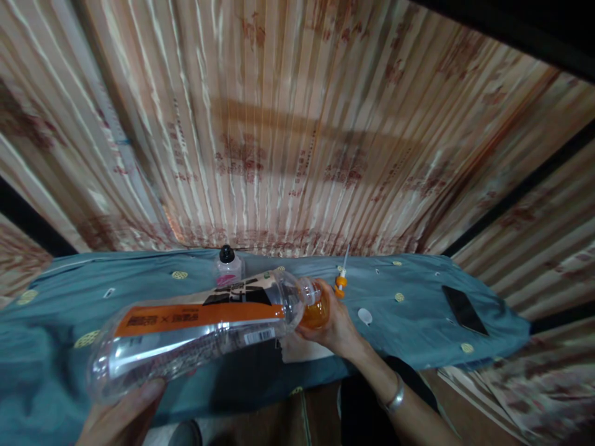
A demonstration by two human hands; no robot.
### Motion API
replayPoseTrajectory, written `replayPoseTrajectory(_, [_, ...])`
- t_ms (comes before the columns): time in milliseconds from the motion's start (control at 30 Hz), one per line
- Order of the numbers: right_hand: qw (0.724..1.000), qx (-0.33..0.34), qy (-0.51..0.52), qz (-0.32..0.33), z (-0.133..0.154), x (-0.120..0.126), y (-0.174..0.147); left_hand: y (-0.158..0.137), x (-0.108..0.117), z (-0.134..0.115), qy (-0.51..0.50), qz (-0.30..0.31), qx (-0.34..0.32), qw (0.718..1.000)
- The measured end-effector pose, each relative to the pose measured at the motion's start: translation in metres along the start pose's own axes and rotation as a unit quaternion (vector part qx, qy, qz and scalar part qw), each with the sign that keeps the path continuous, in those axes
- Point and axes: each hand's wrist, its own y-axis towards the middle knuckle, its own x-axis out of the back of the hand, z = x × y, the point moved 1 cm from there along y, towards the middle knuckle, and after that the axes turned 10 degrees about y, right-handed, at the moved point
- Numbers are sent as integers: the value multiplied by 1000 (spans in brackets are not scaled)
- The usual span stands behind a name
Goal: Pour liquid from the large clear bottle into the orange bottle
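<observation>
While the left hand (123,414) holds the base of a large clear bottle (199,319) — thumb on its side, other fingers hidden — the right hand (338,331) curls around a small amber container (317,314) at the bottle's mouth. The large clear bottle slants above a teal cloth (409,334), neck rightward. Beyond stands a black-capped bottle (229,269); a dark phone (465,310) lies farther right.

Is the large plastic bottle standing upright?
No: the large plastic bottle is tilted nearly sideways, its base at the left hand and its neck by the right hand.
</observation>
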Motion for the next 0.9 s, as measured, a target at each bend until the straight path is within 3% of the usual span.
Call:
replayPoseTrajectory(167, [1000, 10, 4, -2, -3, -1, -1, 8, 3, 5, -18, -14, -14, 1000])
replayPoseTrajectory(267, [1000, 19, 2, -5, -6, -2, -2, 20, 13, 13, -13, 10, -47, 999])
replayPoseTrajectory(433, [1000, 21, 10, -7, -6, -2, -1, 26, 25, 22, -16, 17, -24, 999])
replayPoseTrajectory(600, [1000, 15, 0, -10, -3, -2, -1, 19, 19, 15, -22, 5, -45, 999])
replayPoseTrajectory(733, [1000, 9, -11, -13, -2, -1, -1, 19, 16, 14, -32, -1, -11, 999])
replayPoseTrajectory(900, [1000, -1, -3, -3, 1, -1, -1, 21, 16, 16, -38, 0, -25, 999])
